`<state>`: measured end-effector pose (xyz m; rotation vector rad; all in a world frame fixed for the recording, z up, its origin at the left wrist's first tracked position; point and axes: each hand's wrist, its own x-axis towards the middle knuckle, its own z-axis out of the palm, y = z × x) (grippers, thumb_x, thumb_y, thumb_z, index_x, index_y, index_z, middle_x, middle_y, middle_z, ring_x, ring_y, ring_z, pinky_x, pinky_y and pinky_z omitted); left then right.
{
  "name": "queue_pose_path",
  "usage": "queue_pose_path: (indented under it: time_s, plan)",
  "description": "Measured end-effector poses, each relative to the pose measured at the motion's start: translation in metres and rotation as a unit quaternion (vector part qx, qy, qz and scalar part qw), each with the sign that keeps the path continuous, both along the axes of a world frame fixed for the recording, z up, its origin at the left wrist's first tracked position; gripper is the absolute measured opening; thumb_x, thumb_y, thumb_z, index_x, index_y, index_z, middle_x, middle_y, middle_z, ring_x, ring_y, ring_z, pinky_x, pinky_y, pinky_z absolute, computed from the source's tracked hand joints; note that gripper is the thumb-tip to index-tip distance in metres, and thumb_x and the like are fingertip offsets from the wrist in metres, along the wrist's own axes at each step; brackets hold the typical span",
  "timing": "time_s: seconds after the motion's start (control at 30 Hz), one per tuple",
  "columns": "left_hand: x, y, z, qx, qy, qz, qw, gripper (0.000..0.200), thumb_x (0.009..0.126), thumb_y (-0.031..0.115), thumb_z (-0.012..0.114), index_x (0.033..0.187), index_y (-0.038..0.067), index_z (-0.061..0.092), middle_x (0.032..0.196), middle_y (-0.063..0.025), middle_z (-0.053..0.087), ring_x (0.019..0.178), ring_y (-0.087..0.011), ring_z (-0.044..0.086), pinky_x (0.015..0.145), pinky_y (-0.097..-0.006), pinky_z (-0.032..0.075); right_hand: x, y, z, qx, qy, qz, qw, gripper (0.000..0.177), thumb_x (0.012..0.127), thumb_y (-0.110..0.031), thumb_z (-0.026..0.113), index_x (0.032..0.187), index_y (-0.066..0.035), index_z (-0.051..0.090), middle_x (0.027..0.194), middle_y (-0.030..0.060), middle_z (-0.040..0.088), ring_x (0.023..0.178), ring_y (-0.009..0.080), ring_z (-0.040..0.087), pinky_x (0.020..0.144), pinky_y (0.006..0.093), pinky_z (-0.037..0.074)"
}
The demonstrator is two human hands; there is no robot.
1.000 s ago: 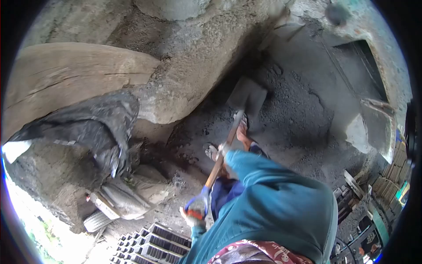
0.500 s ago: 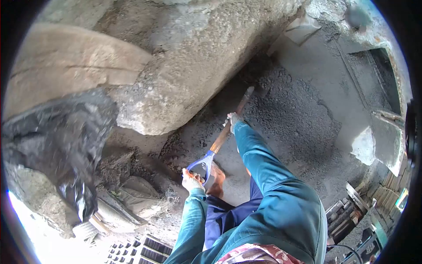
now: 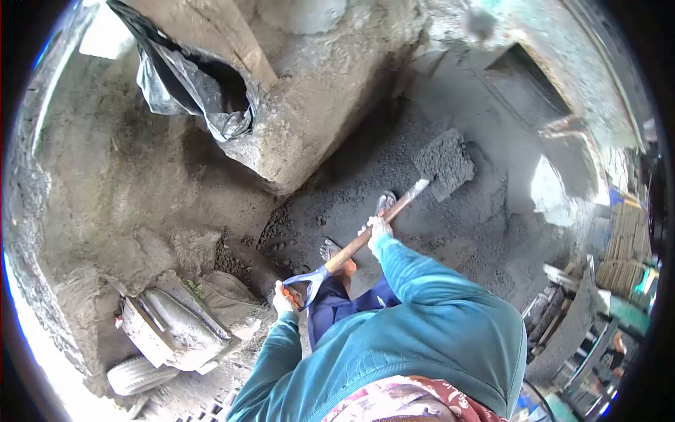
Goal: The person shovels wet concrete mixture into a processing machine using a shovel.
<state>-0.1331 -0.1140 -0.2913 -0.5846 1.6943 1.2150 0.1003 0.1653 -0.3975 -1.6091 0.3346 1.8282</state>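
Observation:
A shovel with a wooden shaft and a blue D-shaped handle runs across the middle of the view. My left hand, gloved, is closed on the grip at the handle end. Farther up the shaft, my right hand is wrapped round the wood, also in a pale glove. The blade carries a heap of dark grey, lumpy wet mix. It is held over a spread of the same grey material on the ground. My feet stand beside and below the shaft.
A large concrete block juts in from the upper left, with a black plastic sheet on it. Lower left are a wheel and a dusty container. Stacked slats and clutter line the right side.
The shovel blade, hidden beside the block before, has come out to the right, loaded with grey mix. Both hands moved with the shovel, the left one leftward. The view has turned.

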Motion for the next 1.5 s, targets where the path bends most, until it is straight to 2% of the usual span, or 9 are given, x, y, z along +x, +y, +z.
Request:
queue_pose_path:
  time_s: [0.4, 0.5, 0.63, 0.7, 0.9, 0.97, 1.03, 1.1, 1.5]
  plan:
    - [0.087, 0.108, 0.073, 0.057, -0.073, -0.261, 0.961, 0.062, 0.086, 0.074, 0.050, 0.066, 0.015, 0.045, 0.053, -0.0028, 0.043, 0.044, -0.0181, 0.043, 0.038, -0.0316, 0.033, 0.208, -0.062, 0.090, 0.076, 0.031, -0.341, 0.936, 0.016, 0.086, -0.015, 0.063, 0.099, -0.014, 0.052, 0.085, 0.0055, 0.056, 0.069, 0.0256, 0.058, 0.055, 0.0435, 0.050]
    - [0.151, 0.193, 0.078, 0.113, -0.133, -0.327, 0.929, 0.059, 0.084, 0.073, 0.053, 0.071, 0.016, 0.046, 0.058, -0.0004, 0.045, 0.046, -0.0153, 0.045, 0.039, -0.0295, 0.033, 0.282, -0.031, 0.201, 0.165, -0.136, -0.342, 0.915, 0.019, 0.087, -0.012, 0.061, 0.102, -0.011, 0.049, 0.075, 0.0056, 0.052, 0.060, 0.0237, 0.054, 0.056, 0.0434, 0.048]
    - [0.284, 0.312, 0.179, 0.297, -0.064, -0.451, 0.839, 0.058, 0.082, 0.075, 0.055, 0.077, 0.018, 0.049, 0.061, -0.0001, 0.047, 0.046, -0.0164, 0.046, 0.038, -0.0282, 0.033, 0.409, 0.006, 0.307, 0.322, -0.082, -0.415, 0.847, 0.015, 0.087, -0.009, 0.060, 0.097, -0.010, 0.049, 0.087, 0.0054, 0.053, 0.078, 0.0258, 0.056, 0.073, 0.0479, 0.051]
    - [0.348, 0.363, 0.239, 0.425, -0.015, -0.497, 0.757, 0.063, 0.085, 0.074, 0.051, 0.073, 0.013, 0.052, 0.059, -0.0046, 0.053, 0.049, -0.0224, 0.058, 0.039, -0.0339, 0.038, 0.482, 0.023, 0.346, 0.431, -0.035, -0.455, 0.778, 0.017, 0.085, -0.008, 0.060, 0.100, -0.009, 0.052, 0.092, 0.0061, 0.054, 0.089, 0.0267, 0.056, 0.087, 0.0559, 0.047]
    - [0.515, 0.414, 0.423, 0.728, 0.075, -0.516, 0.445, 0.041, 0.092, 0.040, 0.062, 0.076, 0.003, 0.056, 0.062, -0.0085, 0.057, 0.051, -0.0177, 0.054, 0.047, -0.0297, 0.043, 0.637, -0.010, 0.511, 0.580, -0.044, -0.563, 0.588, 0.014, 0.084, -0.006, 0.057, 0.095, -0.010, 0.050, 0.078, 0.0060, 0.053, 0.074, 0.0257, 0.057, 0.076, 0.0526, 0.053]
    - [0.548, 0.385, 0.473, 0.805, 0.347, -0.440, 0.193, 0.038, 0.085, 0.040, 0.069, 0.078, 0.004, 0.059, 0.067, -0.0090, 0.059, 0.059, -0.0202, 0.057, 0.056, -0.0354, 0.045, 0.659, -0.051, 0.532, 0.566, -0.110, -0.586, 0.569, 0.013, 0.085, -0.012, 0.058, 0.096, -0.010, 0.051, 0.078, 0.0076, 0.055, 0.077, 0.0276, 0.060, 0.079, 0.0520, 0.053]
    - [0.567, 0.363, 0.473, 0.867, 0.316, -0.385, 0.003, 0.040, 0.079, 0.045, 0.072, 0.085, 0.006, 0.063, 0.075, -0.0043, 0.061, 0.074, -0.0255, 0.060, 0.070, -0.0403, 0.047, 0.670, -0.089, 0.524, 0.563, -0.124, -0.608, 0.546, 0.012, 0.088, -0.018, 0.055, 0.081, -0.010, 0.051, 0.066, 0.0019, 0.050, 0.061, 0.0193, 0.052, 0.064, 0.0388, 0.048]
    - [0.554, 0.331, 0.450, 0.820, 0.340, -0.455, -0.067, 0.037, 0.076, 0.043, 0.074, 0.085, 0.010, 0.063, 0.083, -0.0062, 0.061, 0.083, -0.0298, 0.059, 0.080, -0.0456, 0.044, 0.674, -0.119, 0.488, 0.577, -0.184, -0.568, 0.558, 0.016, 0.090, -0.021, 0.053, 0.079, -0.010, 0.050, 0.064, 0.0014, 0.049, 0.058, 0.0195, 0.050, 0.062, 0.0375, 0.047]
    - [0.264, 0.305, 0.242, 0.488, 0.386, -0.753, 0.214, 0.034, 0.055, 0.024, 0.076, 0.082, 0.007, 0.066, 0.089, -0.0118, 0.062, 0.090, -0.0349, 0.061, 0.081, -0.0464, 0.047, 0.389, -0.073, 0.401, 0.550, 0.021, -0.327, 0.768, 0.017, 0.079, -0.022, 0.070, 0.080, -0.015, 0.054, 0.076, 0.0010, 0.055, 0.075, 0.0208, 0.052, 0.087, 0.0445, 0.043]
